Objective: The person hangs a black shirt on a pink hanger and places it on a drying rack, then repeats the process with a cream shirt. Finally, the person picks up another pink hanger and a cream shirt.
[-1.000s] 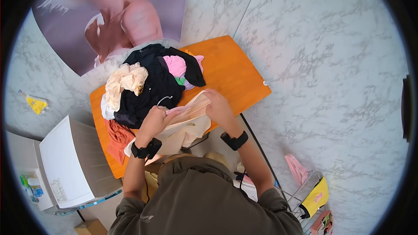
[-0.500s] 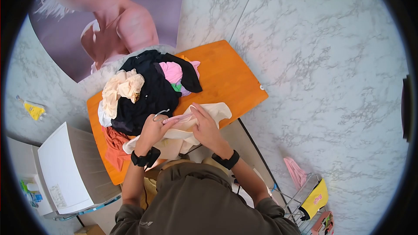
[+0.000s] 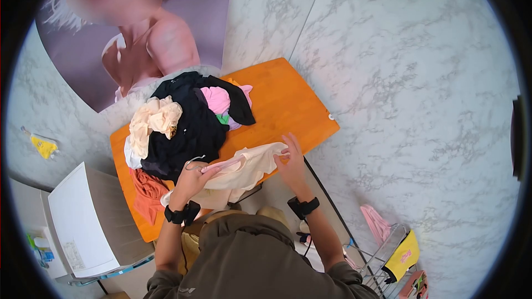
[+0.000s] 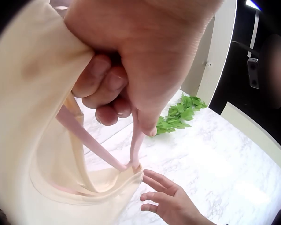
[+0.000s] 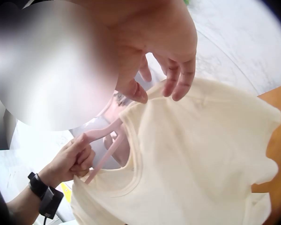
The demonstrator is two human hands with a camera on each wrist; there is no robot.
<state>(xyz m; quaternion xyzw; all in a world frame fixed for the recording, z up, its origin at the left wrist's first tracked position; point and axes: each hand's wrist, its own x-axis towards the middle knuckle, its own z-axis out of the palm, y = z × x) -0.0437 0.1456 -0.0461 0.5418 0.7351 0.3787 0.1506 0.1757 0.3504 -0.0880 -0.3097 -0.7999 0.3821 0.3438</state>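
Note:
My left hand (image 3: 188, 182) grips a pink hanger (image 3: 223, 164) near its metal hook, its fingers curled round it in the left wrist view. A cream shirt (image 3: 252, 165) hangs on the hanger, whose pink arms (image 5: 107, 157) show through the round neckline. At the shirt's right shoulder, my right hand (image 3: 293, 170) touches the fabric with relaxed, parted fingers; the right wrist view shows the thumb and fingertips apart at the cloth's edge. Part of the hanger is hidden inside the shirt (image 5: 196, 150).
On the orange table (image 3: 277, 88) lies a pile of black clothes (image 3: 188, 133), with a crumpled cream garment (image 3: 158, 116) on top and an orange-red one (image 3: 148, 191) beside it. A wire rack (image 3: 382, 254) with pink hangers (image 3: 376, 221) stands at the lower right.
The right hand has moved from near the hanger's middle out to the shirt's right shoulder, its fingers now spread. The shirt is drawn farther along the hanger; the left hand keeps its grip.

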